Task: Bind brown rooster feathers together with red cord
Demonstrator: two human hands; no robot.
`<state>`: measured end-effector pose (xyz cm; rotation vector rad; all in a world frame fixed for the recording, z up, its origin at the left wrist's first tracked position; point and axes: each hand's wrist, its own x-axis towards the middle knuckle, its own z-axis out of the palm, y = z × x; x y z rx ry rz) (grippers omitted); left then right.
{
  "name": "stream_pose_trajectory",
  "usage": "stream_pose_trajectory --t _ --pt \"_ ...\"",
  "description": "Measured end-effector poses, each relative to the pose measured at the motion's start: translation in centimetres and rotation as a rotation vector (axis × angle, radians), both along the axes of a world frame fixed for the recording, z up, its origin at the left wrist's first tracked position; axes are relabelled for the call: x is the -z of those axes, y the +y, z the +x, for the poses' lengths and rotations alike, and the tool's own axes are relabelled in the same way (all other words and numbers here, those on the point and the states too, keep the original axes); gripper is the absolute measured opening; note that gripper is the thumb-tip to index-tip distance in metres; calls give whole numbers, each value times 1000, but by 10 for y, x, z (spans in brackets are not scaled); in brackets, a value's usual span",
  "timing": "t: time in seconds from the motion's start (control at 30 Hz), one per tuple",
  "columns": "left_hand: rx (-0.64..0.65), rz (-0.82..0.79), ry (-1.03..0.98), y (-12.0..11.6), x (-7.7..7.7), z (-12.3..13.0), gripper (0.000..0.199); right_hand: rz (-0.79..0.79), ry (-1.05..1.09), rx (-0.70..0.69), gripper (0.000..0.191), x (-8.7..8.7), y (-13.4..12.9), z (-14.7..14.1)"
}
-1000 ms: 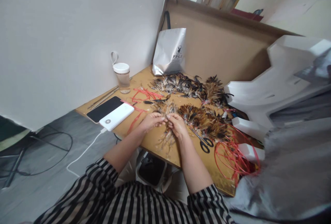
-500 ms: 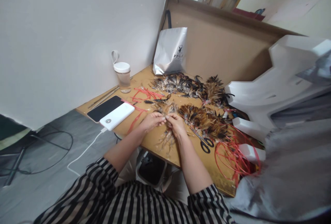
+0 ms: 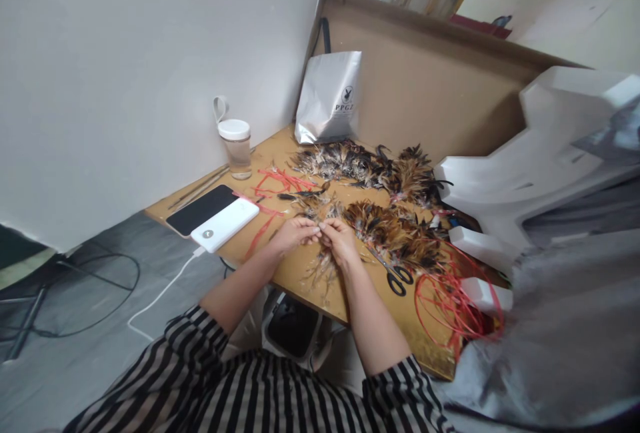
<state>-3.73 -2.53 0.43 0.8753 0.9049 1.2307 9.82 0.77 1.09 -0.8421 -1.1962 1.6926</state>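
Holding left hand (image 3: 295,234) and right hand (image 3: 342,239) close together above a brown table (image 3: 295,274), with fingertips (image 3: 311,223) of both pinched closed; cannot tell the object, if any, between them. Seen with loose feathers (image 3: 324,271) just below the hands, and with 1 row of brown feathers (image 3: 385,223) to the right, plus 1 darker row (image 3: 345,163) farther back. Pictured with black-handled scissors (image 3: 397,281) near tangled red string (image 3: 445,303), and 1 white power bank (image 3: 225,225) beside a dark phone (image 3: 201,209).
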Motion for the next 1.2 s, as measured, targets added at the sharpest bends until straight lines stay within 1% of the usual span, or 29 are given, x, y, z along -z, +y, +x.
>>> stream_pose_trajectory --t 0.17,0.43,0.7,0.77,0.87,0.97,1.03,1.1,1.2 --pt "7 10 29 0 2 0 27 6 -6 7 22 -2 -1 0" --pt "4 75 128 2 4 -1 25 8 -39 9 24 -3 -2 1" --pt "-4 64 100 0 2 0 26 11 -101 27 26 -5 -3 0" --pt "-26 55 92 1 1 0 27 26 -104 51 26 -6 -2 1" --pt "-111 44 73 2 0 -1 25 63 -110 172 25 -8 5 5" --pt "-217 29 -15 4 0 -3 24 133 -195 319 23 -11 14 14" --pt "-275 28 -99 6 1 -5 23 231 -291 368 21 -14 20 21" --pt "-309 22 -173 7 2 -7 23 343 -404 369 22 -19 25 26" --pt "-315 0 -227 9 3 -9 22 508 -618 307 22 -29 32 28"
